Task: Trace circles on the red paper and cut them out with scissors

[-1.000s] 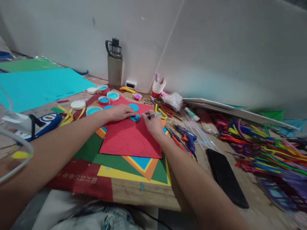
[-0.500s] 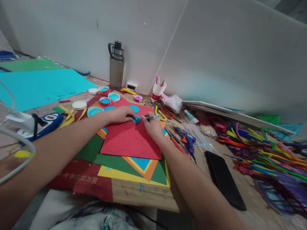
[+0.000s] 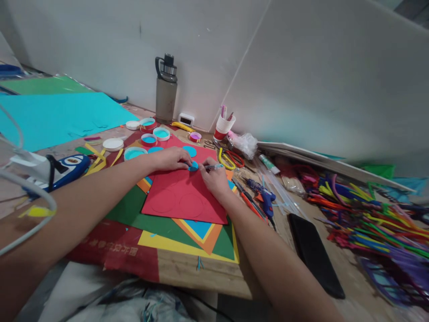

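Your left hand (image 3: 172, 158) presses the blue disc (image 3: 193, 166) flat on the red sheet (image 3: 182, 197) near its far edge; your right hand (image 3: 214, 176) has its fingers pinched on a pen (image 3: 213, 167). Scissors (image 3: 229, 157) and glue gun (image 3: 264, 197) crowd the right.

We count two hands (image 3: 174, 157), one pen (image 3: 213, 167), one bottle (image 3: 166, 95), one cup (image 3: 223, 126), one glue gun (image 3: 265, 197), one phone (image 3: 314, 252).

Both arms reach forward, hands meeting ahead at twelve o'clock.
The left hand (image 3: 172, 158) lies flat, palm down, fingers pointing toward two o'clock; the right hand (image 3: 214, 178) is curled in a writing grip, fingertips toward eleven o'clock.
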The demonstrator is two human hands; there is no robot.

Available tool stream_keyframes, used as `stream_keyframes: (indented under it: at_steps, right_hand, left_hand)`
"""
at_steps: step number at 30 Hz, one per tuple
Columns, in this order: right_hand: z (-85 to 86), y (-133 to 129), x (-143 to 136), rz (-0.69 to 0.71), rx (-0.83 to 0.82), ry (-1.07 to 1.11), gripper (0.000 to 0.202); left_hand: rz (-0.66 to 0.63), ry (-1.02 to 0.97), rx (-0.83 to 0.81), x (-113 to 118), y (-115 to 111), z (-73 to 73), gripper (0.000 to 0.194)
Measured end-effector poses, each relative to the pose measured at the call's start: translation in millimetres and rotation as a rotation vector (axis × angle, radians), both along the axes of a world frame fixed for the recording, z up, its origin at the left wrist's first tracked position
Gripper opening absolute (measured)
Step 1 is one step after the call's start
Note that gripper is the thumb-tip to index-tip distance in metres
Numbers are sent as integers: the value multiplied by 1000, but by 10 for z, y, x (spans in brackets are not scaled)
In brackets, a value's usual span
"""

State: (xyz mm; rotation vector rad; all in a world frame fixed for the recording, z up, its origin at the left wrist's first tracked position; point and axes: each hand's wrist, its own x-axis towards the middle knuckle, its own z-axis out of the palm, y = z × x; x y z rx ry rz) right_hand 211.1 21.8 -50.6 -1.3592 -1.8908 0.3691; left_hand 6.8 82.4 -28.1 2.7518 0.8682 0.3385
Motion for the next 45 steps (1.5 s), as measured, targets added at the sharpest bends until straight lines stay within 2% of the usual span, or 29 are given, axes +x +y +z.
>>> stream_keyframes:
  at_steps: [5,14,21,27,35,45]
  right_hand:
    - [28,-48,-20,6,-2,-19,23]
    - [25,-84,-63,-2,2,-37,24]
    - [89,-136,-83,-6,-2,-41,23]
    - [92,-132,-152,95,-38,56,26]
    - [49,-116,-194,143,-29,61,21]
    - [55,-129,-121,99,-68,36,24]
  left_hand:
    - [-22,-12,-7,-8,27,-34,26]
    - [20,-18,-55,-1,-9,-10,31]
    - [14,-36,-63,-4,-2,-30,29]
    - [42,-8,-59,-3,-5,-9,33]
    - [22,-29,-58,5,-22,2,34]
    - [49,-23,-68,7,-54,18,40]
